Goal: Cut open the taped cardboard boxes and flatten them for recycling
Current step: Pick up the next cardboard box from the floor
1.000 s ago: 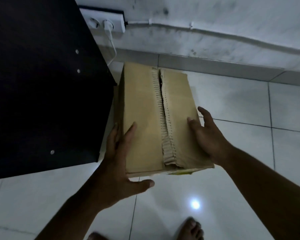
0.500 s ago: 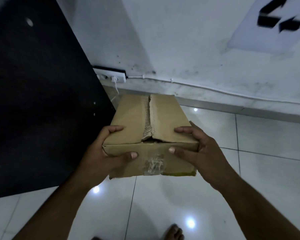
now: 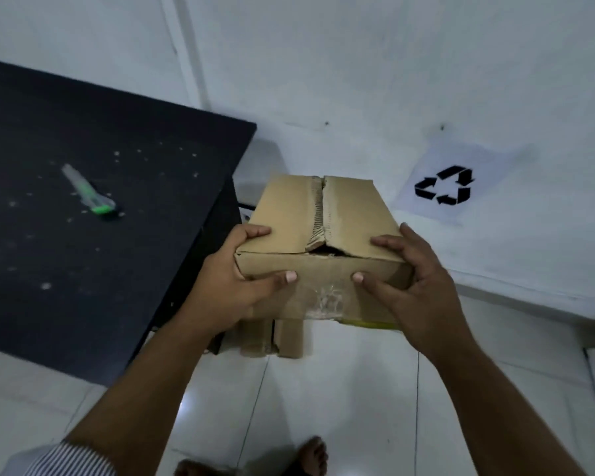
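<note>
two hands hold the cardboard box (image 3: pixel 310 214) in the air now; the head camera gives the only view. the left hand (image 3: pixel 234 293) grips the near left corner, with fingers (image 3: pixel 255 231) curled over the top and the thumb pressed on the near face. the right hand (image 3: pixel 419 297) grips the near right corner in the same way.

one second ago the box was low at the floor, beside the dark side of the table, and both hands lay almost flat on its top. half a second ago it was already gripped and lifted. now it is higher, close to the level of the black table (image 3: pixel 83 286) top and just beside its right side. the view has come up with it, so the green cutter (image 3: pixel 91 194) on the table shows, well apart from the box. a recycling sign (image 3: pixel 443 187) shows whole behind the box, to the right.

the top seam (image 3: pixel 323 214) stands open with torn edges and a dark gap at the near end; no tape bridges it. some crumpled clear tape (image 3: pixel 327 298) remains on the near face. the bottom is hidden, so i cannot tell if it is taped. below the box, another cardboard piece (image 3: pixel 285 338) rests on the tiled floor (image 3: pixel 340 389).

i judge that the lift brings the box toward the table, where the cutter waits. the cutting of any tape left and the flattening are not yet done.
</note>
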Motion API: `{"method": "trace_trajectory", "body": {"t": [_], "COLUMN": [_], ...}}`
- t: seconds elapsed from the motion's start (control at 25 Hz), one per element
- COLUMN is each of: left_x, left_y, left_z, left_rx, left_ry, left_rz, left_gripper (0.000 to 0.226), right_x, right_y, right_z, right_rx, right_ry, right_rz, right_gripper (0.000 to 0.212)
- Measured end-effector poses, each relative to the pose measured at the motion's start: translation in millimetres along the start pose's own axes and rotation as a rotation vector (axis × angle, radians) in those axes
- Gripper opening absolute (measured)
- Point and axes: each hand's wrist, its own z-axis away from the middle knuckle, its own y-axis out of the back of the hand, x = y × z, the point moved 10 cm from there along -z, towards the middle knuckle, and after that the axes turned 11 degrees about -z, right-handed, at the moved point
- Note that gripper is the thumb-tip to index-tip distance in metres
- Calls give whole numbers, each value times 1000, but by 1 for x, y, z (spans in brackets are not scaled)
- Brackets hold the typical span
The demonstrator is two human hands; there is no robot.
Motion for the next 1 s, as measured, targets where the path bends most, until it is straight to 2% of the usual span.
{"method": "trace_trajectory", "body": {"t": [0.12,0.24,0.44,0.56,0.76,1.0], "left_x": [45,55,24,-2,-49,-126], "left_y": [64,128,277,364,486,549], "left_z": [29,55,112,141,166,134], "left_rx": [82,160,276,361,430,427], "left_ry": [-83,-145,-219,-264,-210,-67], "left_rz": [-32,-32,-164,-384,-559,-659], "left_gripper": [68,67,67,76,87,79], "right_x": [-85,-141,-225,-267,-328,-341], "right_y": [-10,-50,-177,-267,-397,-506], "right_z": [16,31,61,78,88,66], "right_rx": [6,0,-38,-108,-164,-153], "right_ry": [205,345,501,540,606,700], "right_rz": [51,45,48,47,54,143], "right_gripper": [51,53,60,68,66,58]}}
